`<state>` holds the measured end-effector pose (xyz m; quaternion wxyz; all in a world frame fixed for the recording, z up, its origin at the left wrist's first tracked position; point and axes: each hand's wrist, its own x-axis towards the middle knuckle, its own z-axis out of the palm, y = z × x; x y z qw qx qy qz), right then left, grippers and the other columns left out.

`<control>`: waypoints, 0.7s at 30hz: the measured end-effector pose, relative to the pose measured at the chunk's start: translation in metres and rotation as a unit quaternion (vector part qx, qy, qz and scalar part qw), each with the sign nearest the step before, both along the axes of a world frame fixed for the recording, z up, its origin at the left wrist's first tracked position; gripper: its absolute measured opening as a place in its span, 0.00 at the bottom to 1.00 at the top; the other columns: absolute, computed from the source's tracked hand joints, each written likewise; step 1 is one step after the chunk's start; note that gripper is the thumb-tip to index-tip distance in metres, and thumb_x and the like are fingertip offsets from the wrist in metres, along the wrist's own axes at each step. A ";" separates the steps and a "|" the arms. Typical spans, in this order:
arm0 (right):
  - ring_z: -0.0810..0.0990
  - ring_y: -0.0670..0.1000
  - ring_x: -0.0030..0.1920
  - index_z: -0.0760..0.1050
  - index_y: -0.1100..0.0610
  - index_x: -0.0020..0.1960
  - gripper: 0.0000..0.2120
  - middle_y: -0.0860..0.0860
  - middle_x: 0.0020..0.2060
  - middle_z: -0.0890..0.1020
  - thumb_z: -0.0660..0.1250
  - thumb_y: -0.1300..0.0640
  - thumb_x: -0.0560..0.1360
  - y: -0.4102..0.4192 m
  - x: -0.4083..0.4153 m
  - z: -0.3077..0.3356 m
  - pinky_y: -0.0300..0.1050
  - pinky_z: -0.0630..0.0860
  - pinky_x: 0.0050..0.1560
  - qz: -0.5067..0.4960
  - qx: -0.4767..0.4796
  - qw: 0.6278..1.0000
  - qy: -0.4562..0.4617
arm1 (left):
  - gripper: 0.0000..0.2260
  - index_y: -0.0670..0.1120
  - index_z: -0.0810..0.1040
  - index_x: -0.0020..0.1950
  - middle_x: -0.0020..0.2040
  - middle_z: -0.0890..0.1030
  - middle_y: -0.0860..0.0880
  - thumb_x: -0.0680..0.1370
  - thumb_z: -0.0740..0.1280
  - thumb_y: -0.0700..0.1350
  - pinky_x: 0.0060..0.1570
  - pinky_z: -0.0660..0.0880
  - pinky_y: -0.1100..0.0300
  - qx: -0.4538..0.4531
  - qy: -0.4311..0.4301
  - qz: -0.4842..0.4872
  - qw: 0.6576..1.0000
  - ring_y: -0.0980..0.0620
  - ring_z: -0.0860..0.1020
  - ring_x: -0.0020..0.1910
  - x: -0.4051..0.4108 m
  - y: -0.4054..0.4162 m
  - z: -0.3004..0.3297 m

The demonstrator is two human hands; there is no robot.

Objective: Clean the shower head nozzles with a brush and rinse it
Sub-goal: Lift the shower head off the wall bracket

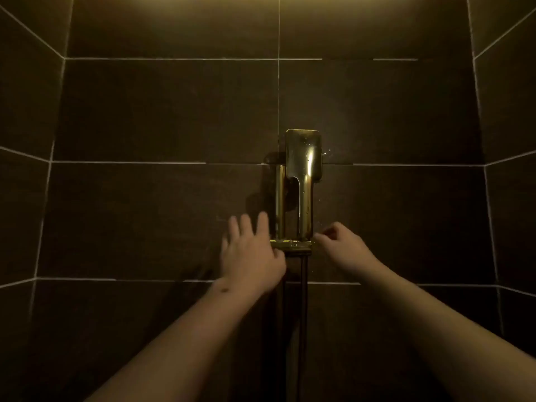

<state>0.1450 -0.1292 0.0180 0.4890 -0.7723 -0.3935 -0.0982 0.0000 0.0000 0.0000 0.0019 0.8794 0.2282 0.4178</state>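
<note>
Shower head (303,158), gold and wet, hangs docked at twelve o'clock above my spread left hand (252,253) and loosely curled, empty right hand (339,245); no brush visible, so scrubbing seems undone.

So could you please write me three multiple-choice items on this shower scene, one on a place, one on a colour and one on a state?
1. Where is the shower head?
A. mounted upright on the tiled wall
B. lying on the floor
C. carried in the left hand

2. What colour is the shower head?
A. white
B. gold
C. blue

3. How are the fingers of the left hand?
A. clenched in a fist
B. wrapped round a brush
C. spread straight beside the bracket

Answers:
1. A, as it stands vertical in its holder against the dark tiles.
2. B, as its metal body shines golden, with water drops on it.
3. C, as the fingers fan out straight, while the right hand has its fingers curled at the bracket's other end.
</note>
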 end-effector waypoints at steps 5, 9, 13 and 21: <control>0.80 0.47 0.44 0.63 0.59 0.70 0.24 0.51 0.48 0.78 0.63 0.48 0.80 0.035 -0.002 0.025 0.39 0.75 0.35 0.033 0.069 0.996 0.053 | 0.40 0.47 0.32 0.81 0.82 0.32 0.43 0.82 0.60 0.52 0.80 0.41 0.43 0.099 -0.035 0.003 0.994 0.44 0.31 0.80 0.053 -0.005 -0.003; 0.79 0.45 0.42 0.67 0.56 0.65 0.17 0.50 0.46 0.78 0.62 0.48 0.81 0.046 0.008 0.021 0.36 0.72 0.33 0.057 0.094 0.993 0.044 | 0.45 0.44 0.29 0.79 0.80 0.28 0.44 0.81 0.63 0.52 0.80 0.40 0.47 0.117 -0.013 0.010 0.993 0.46 0.30 0.79 0.085 0.019 -0.015; 0.80 0.44 0.44 0.73 0.53 0.59 0.11 0.47 0.46 0.80 0.62 0.49 0.81 0.053 0.027 0.005 0.36 0.74 0.38 0.088 0.163 0.983 -0.003 | 0.32 0.42 0.39 0.82 0.83 0.38 0.43 0.82 0.44 0.54 0.80 0.43 0.48 0.140 -0.120 -0.010 0.983 0.47 0.39 0.82 0.108 0.031 -0.023; 0.78 0.50 0.40 0.76 0.56 0.50 0.09 0.51 0.40 0.78 0.61 0.52 0.81 0.073 0.039 -0.023 0.44 0.78 0.42 0.185 0.275 0.943 0.019 | 0.30 0.41 0.51 0.82 0.83 0.52 0.41 0.81 0.48 0.51 0.80 0.52 0.46 0.162 -0.202 -0.026 0.966 0.46 0.52 0.82 0.128 0.042 -0.032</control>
